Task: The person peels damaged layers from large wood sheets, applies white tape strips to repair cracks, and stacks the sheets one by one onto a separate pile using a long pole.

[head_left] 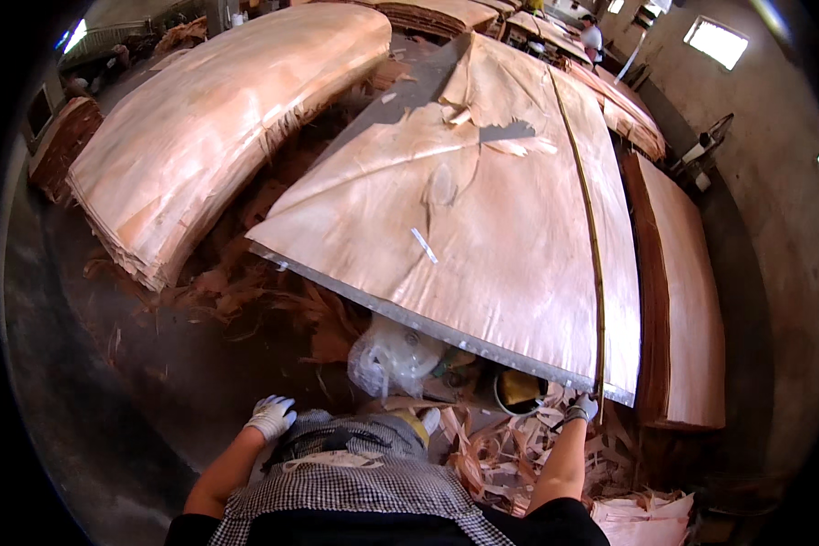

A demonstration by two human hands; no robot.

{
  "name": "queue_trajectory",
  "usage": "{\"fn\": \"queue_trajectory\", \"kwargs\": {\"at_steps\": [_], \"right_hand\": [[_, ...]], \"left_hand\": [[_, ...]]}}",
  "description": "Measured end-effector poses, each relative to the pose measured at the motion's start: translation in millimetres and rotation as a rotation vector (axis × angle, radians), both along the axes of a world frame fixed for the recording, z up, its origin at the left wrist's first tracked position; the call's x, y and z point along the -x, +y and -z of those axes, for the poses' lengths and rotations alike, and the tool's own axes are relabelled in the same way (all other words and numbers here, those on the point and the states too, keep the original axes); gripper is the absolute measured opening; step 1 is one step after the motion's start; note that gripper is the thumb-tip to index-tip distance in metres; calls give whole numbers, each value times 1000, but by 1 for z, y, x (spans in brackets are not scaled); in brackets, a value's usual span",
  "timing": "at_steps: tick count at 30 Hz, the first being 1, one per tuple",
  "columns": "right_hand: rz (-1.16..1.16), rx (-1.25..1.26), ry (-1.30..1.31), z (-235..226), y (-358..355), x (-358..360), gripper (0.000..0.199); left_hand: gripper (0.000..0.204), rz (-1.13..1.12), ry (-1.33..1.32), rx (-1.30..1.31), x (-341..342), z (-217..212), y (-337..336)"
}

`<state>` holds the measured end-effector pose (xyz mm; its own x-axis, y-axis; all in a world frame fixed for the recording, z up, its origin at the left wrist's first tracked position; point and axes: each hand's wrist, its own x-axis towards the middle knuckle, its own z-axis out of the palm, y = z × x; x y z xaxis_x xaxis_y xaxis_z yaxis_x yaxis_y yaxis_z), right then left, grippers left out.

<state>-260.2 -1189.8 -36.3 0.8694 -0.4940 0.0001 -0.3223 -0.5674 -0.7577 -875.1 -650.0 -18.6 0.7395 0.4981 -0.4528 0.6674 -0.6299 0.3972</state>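
Standing at the near edge of the big work table (409,320), the person looks down over a wide sheet of thin wood veneer (482,246) spread across it, pale pink-brown and torn ragged at the far end where the grey tabletop shows through. A long thin stick (594,237) lies along the sheet's right part, running from the far end to the near edge. A small strip of white tape (424,245) sits on the veneer near its middle.

The right hand (581,409), in a grey work glove, is up at the near right corner of the table, just below the end of the stick; its fingers look curled, but whether they grip anything I cannot tell from here. The left hand (271,417), in a white glove, hangs out to the side over the bare floor, loosely curled and holding nothing that I can see.

Under the table edge lie a crumpled clear plastic bag (393,357), a dark bucket (519,391) and curls of veneer scrap (500,450). A tall stack of veneer sheets (218,136) stands to the left, another stack (682,300) just to the right. A second person (591,35) works far off.
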Motion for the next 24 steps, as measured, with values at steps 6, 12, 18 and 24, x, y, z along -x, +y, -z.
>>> {"fn": "queue_trajectory", "kwargs": {"at_steps": [6, 12, 18, 24], "right_hand": [[-309, -296, -315, 0, 179, 138, 29], [-621, -556, 85, -50, 342, 140, 18], [-1052, -445, 217, -105, 589, 204, 21], [-1445, -173, 146, -104, 782, 264, 27]], "left_hand": [[42, -221, 155, -8, 98, -26, 79], [38, -569, -214, 130, 116, -2, 149], [42, -469, 60, 190, 157, 23, 162], [44, -601, 432, 463, 266, 85, 193]]}}
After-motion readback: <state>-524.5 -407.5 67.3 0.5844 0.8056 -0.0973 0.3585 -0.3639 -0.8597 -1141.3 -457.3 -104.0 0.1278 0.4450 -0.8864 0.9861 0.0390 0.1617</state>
